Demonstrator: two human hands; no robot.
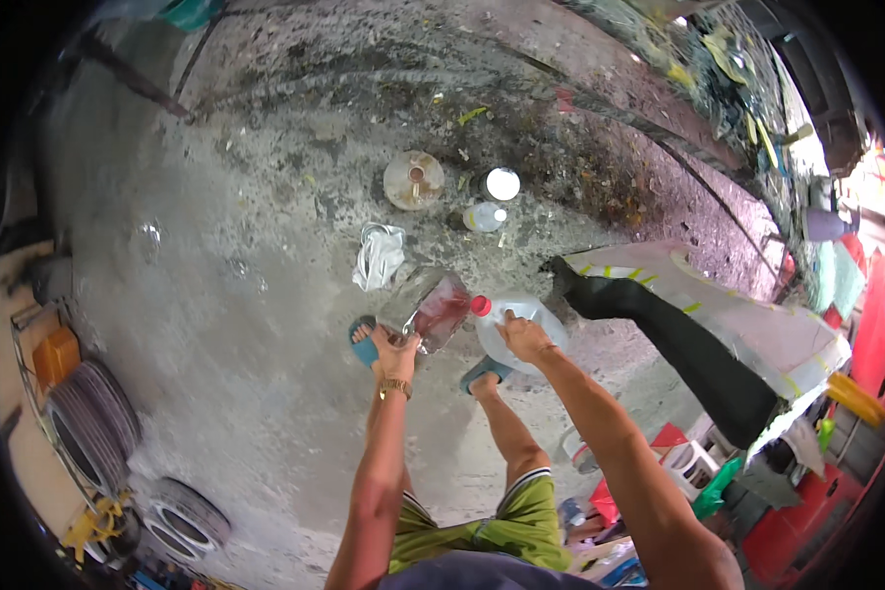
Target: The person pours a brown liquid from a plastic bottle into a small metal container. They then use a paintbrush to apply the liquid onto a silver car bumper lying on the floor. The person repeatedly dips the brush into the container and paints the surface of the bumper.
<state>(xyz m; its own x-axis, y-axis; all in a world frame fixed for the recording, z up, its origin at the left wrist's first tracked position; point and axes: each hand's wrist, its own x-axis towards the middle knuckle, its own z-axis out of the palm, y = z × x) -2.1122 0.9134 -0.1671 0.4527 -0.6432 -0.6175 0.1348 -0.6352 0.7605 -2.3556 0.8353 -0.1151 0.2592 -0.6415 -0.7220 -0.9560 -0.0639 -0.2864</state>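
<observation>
At frame centre, your left hand (395, 352) pinches the clear container (431, 307) by its lower edge, while your right hand (527, 339) grasps the translucent jug (545, 315) rightward, its red cap (481, 306) pointing left, just beside the container.

jug cap (481, 306): red | shorts (531, 516): green, striped hems (529, 477) | cloth (379, 258): white

Stained floor (265, 374) under round jug (408, 187), bottle (482, 218), cloth (379, 258)
</observation>
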